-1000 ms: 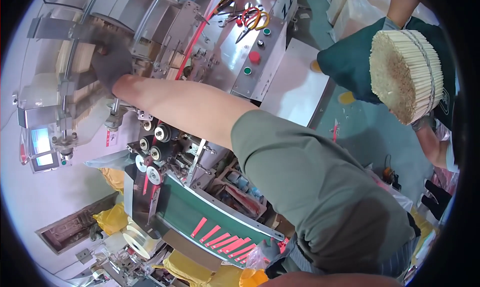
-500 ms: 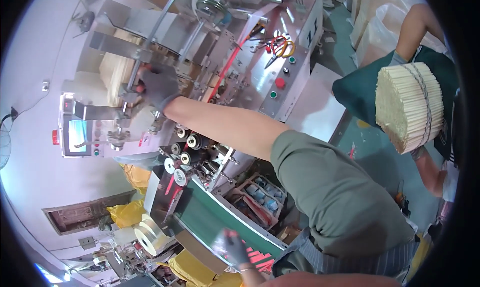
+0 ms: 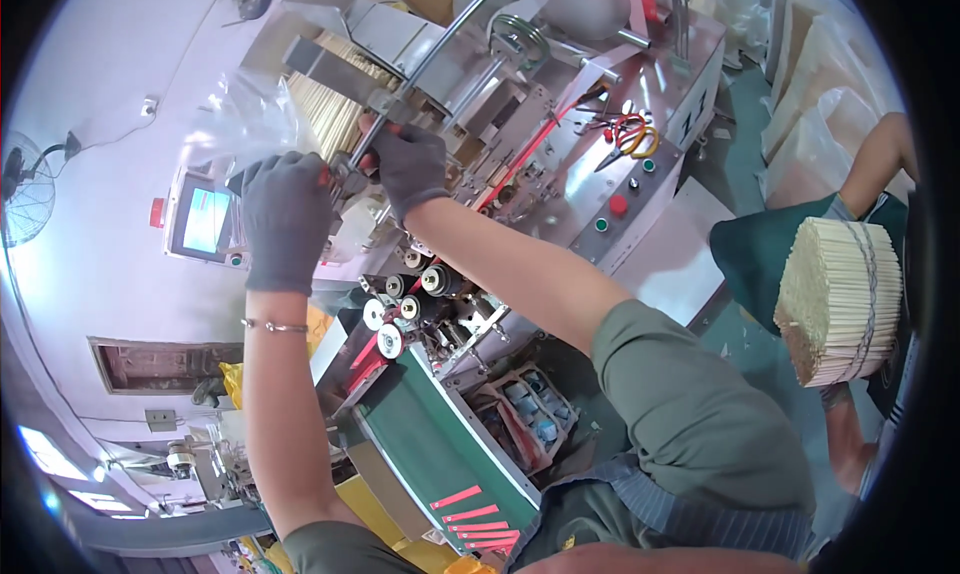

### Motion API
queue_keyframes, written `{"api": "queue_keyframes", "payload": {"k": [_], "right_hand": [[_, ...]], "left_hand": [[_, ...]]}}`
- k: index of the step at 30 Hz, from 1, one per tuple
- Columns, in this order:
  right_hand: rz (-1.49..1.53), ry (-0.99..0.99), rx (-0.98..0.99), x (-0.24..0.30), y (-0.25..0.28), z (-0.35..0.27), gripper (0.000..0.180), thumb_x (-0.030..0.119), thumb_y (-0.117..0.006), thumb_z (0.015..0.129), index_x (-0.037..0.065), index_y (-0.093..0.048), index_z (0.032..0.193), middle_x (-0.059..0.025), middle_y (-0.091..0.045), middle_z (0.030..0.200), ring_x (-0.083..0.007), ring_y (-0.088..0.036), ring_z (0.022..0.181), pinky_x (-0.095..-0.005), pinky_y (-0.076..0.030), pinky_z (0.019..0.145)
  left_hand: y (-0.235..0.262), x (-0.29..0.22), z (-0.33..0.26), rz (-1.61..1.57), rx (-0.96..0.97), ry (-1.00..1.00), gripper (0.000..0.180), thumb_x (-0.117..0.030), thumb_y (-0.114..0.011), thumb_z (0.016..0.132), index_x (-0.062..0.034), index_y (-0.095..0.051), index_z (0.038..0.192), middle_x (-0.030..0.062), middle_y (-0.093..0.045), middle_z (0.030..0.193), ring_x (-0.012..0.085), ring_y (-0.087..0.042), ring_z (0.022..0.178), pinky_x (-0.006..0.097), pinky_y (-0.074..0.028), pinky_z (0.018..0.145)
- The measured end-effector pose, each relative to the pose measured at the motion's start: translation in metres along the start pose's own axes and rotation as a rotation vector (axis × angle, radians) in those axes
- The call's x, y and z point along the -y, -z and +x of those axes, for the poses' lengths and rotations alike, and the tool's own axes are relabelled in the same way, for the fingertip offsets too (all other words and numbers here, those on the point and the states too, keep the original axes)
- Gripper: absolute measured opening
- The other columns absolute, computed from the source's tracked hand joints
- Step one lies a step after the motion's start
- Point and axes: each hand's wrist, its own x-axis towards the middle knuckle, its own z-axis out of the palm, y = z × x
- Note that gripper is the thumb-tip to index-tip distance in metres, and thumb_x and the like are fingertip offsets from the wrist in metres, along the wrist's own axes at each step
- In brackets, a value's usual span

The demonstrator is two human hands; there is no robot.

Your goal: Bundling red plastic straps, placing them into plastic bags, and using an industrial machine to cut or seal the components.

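Observation:
My left hand (image 3: 288, 209), in a grey glove, is closed in a fist beside the loading end of a packing machine. Crumpled clear plastic (image 3: 245, 124) stands out above its knuckles and appears gripped in it. Close by, my right hand (image 3: 410, 164), also gloved, has its fingers curled at a slanting metal rod (image 3: 430, 69); what they hold is hidden. Just beyond both hands, thin pale wooden sticks (image 3: 335, 99) lie stacked in the machine's hopper, under a flat metal bar (image 3: 335, 72).
Red-handled scissors (image 3: 632, 139) rest on the machine top near its buttons. Red-and-white wrapped packs (image 3: 475, 524) lie on the green conveyor belt (image 3: 425, 429). At right, another person holds a large tied bundle of sticks (image 3: 840, 299). A lit control screen (image 3: 203, 219) stands left.
My left hand has risen from above the conveyor to the hopper, with the clear plastic. My right hand stays at the rod. The whole view has shifted, with the machine now farther right.

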Motion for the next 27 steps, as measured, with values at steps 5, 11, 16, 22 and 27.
{"api": "queue_keyframes", "payload": {"k": [5,11,16,22,27], "right_hand": [[0.263,-0.048,-0.037,0.001,-0.009,-0.004,0.029,0.028,-0.076,0.075,0.005,-0.059,0.070,-0.0013,-0.057,0.058,-0.0081,-0.051,0.045,-0.0218,-0.037,0.041],[0.134,-0.077,-0.078,0.012,-0.004,-0.009,0.032,0.031,-0.077,0.073,0.006,-0.058,0.073,0.0001,-0.056,0.057,-0.0083,-0.049,0.042,-0.0211,-0.037,0.039],[0.091,-0.172,0.085,0.015,0.032,-0.012,0.023,0.023,-0.067,0.082,0.004,-0.060,0.093,-0.0047,-0.064,0.076,-0.0090,-0.056,0.058,-0.0236,-0.045,0.051],[-0.163,-0.311,0.138,0.006,0.143,-0.062,0.022,0.020,-0.056,0.086,0.007,-0.059,0.103,-0.0043,-0.060,0.079,-0.0110,-0.055,0.061,-0.0251,-0.046,0.054],[-0.234,-0.454,-0.160,-0.024,0.236,-0.121,0.013,0.018,-0.060,0.083,0.007,-0.059,0.089,-0.0017,-0.057,0.072,-0.0082,-0.052,0.055,-0.0227,-0.043,0.047]], "left_hand": [[0.007,0.003,0.013,-0.040,0.072,-0.002,0.004,-0.008,-0.061,0.069,-0.0072,-0.061,0.073,0.0112,-0.060,0.075,0.0306,-0.058,0.078,0.040,-0.043,0.072],[-0.001,0.010,0.009,0.050,0.173,-0.097,0.003,-0.008,-0.057,0.070,-0.0076,-0.060,0.070,0.0119,-0.060,0.074,0.0302,-0.059,0.076,0.042,-0.044,0.070],[-0.005,0.027,0.017,0.127,0.125,-0.089,0.005,-0.005,-0.053,0.072,-0.0078,-0.057,0.073,0.0129,-0.059,0.073,0.0305,-0.059,0.075,0.042,-0.045,0.070],[0.018,0.096,0.035,0.408,-0.183,0.073,0.006,-0.006,-0.050,0.077,-0.0055,-0.054,0.082,0.0151,-0.059,0.080,0.0332,-0.058,0.080,0.041,-0.048,0.071],[0.042,0.156,-0.064,-0.330,-0.244,0.670,0.021,-0.016,-0.049,0.089,-0.0004,-0.062,0.094,0.0078,-0.064,0.085,0.0158,-0.058,0.075,0.028,-0.046,0.068]]}}
